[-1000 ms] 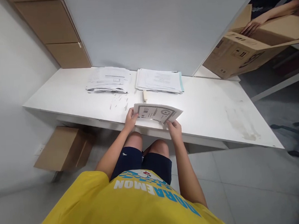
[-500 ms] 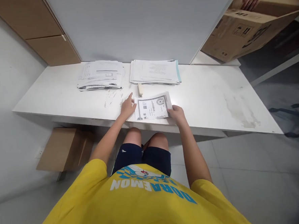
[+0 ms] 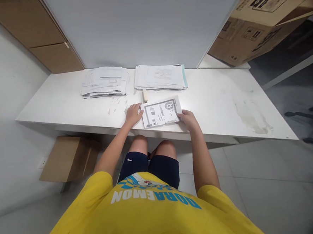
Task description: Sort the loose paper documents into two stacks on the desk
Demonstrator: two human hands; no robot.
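A white printed certificate sheet (image 3: 161,112), with a patterned border and a round emblem, lies near the front edge of the white table. My right hand (image 3: 188,119) pinches its right edge, thumb on top and fingers beneath. Beside the left edge is my left hand (image 3: 133,115), thumb and fingers apart, the fingertips at or very near the paper. Whether more sheets lie under the certificate I cannot tell. Just beyond it stands a small cream-coloured oblong object (image 3: 145,95) with a darker end.
Two paper stacks, a left one (image 3: 103,81) and a right one (image 3: 159,77), lie along the back of the table (image 3: 219,106) by a grey panel. Cardboard boxes stand at the upper right (image 3: 249,37) and under the table at left (image 3: 62,159).
My left hand's extended index finger has drawn in toward the sheet's left edge. The certificate has tilted slightly. At upper right, the other person's hands have left view and a box flap or side has risen.
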